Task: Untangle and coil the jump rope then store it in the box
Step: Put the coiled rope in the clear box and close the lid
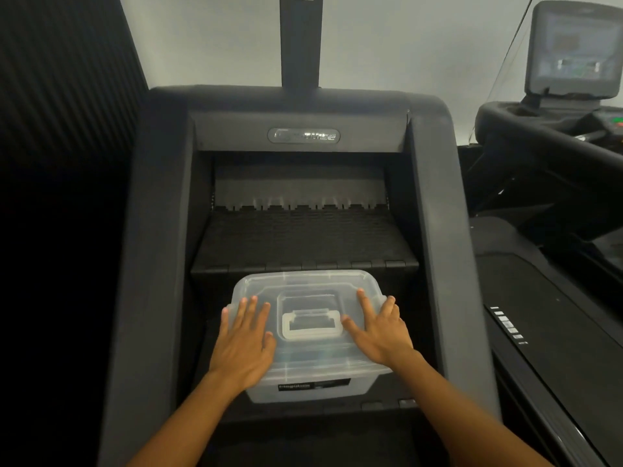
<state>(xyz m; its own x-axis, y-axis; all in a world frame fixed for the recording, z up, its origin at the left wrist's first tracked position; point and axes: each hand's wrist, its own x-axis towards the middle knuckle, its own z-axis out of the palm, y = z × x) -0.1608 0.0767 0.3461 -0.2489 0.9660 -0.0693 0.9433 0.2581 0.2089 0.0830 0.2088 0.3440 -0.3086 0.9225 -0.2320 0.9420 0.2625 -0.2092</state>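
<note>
Box on stair climber, treadmill beside

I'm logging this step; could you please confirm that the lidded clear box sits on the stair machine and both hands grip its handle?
Neither hand grips the handle: the head view shows the left hand and right hand lying flat on the lid either side of it. The rest is right.

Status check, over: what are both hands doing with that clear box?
Hands open, no grip: left hand and right hand flat on lid. Closed box sits on stair machine. No jump rope visible.
</note>
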